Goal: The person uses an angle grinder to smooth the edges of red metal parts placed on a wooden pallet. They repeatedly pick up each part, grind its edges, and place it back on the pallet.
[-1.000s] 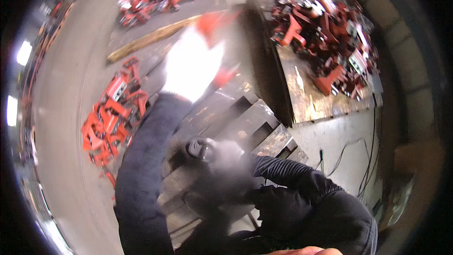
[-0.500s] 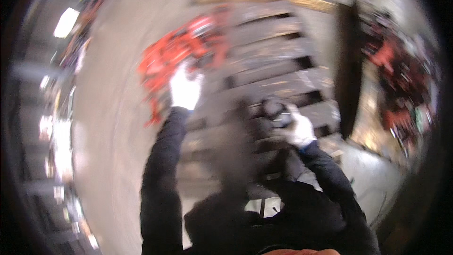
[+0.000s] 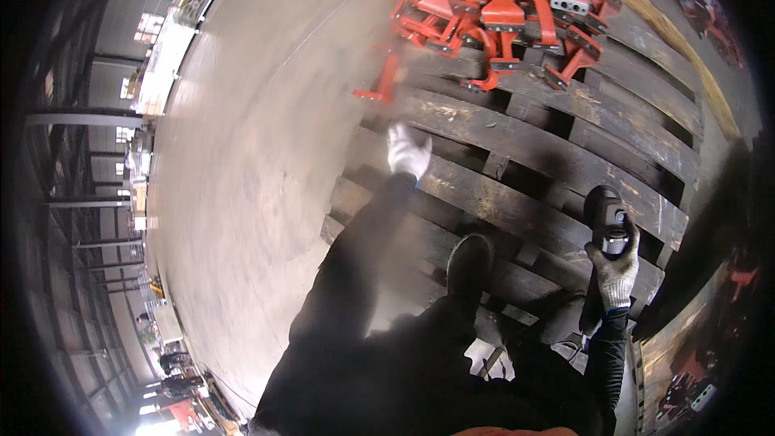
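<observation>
My left hand (image 3: 409, 153), in a white glove, reaches over the left part of a dark wooden pallet (image 3: 517, 182), fingers spread and holding nothing. Just beyond its fingertips is a red metal bracket (image 3: 387, 79), smeared by motion; whether it touches the pallet or floor I cannot tell. My right hand (image 3: 616, 270), also gloved, is wrapped round a black power tool (image 3: 601, 208) with a silver collar, above the pallet's right side. Part of the tool is hidden by the fingers. Farther off, a heap of similar red brackets (image 3: 502, 10) covers the pallet's far end.
A long timber beam (image 3: 670, 28) lies beyond the pallet's right side. More red parts (image 3: 698, 379) lie at the lower right. Between the pallet's slats are open gaps, and a dark shoe (image 3: 470, 265) stands on it. Grey concrete floor (image 3: 242, 194) stretches to the left.
The view has swung, so the bracket heap now shows farther up and right. My left hand, earlier at the red parts, is now apart from them. My right hand still grips the black power tool.
</observation>
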A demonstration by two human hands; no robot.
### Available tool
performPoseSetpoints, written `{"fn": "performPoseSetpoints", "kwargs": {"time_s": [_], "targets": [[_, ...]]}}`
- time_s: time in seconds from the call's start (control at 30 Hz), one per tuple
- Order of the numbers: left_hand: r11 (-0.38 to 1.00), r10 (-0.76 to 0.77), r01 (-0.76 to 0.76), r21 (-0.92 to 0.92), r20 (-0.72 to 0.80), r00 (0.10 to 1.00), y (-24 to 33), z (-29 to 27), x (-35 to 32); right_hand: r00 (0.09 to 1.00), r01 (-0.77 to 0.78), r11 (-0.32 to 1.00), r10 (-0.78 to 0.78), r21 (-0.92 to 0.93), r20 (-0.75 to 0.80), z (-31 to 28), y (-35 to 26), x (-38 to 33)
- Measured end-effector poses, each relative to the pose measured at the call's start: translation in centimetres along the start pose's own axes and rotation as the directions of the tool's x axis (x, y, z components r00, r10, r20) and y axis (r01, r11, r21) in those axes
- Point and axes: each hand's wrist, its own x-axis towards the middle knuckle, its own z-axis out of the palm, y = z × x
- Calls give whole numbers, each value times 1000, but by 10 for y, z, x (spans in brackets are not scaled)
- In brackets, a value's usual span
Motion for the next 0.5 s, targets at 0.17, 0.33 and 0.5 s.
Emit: {"fn": "performPoseSetpoints", "kwargs": {"time_s": [0.17, 0.33, 0.5], "targets": [[957, -288, 268, -113, -251, 924, -16, -22, 70, 999, 19, 1000, -18, 13, -31, 20, -16, 18], [978, 194, -150, 147, -349, 917, -36, -57, 147, 999, -46, 996, 48, -80, 18, 30, -24, 40], [874, -136, 40, 484, 163, 977, 17, -64, 211, 1000, 3, 972, -6, -234, -14, 38, -23, 59]]}}
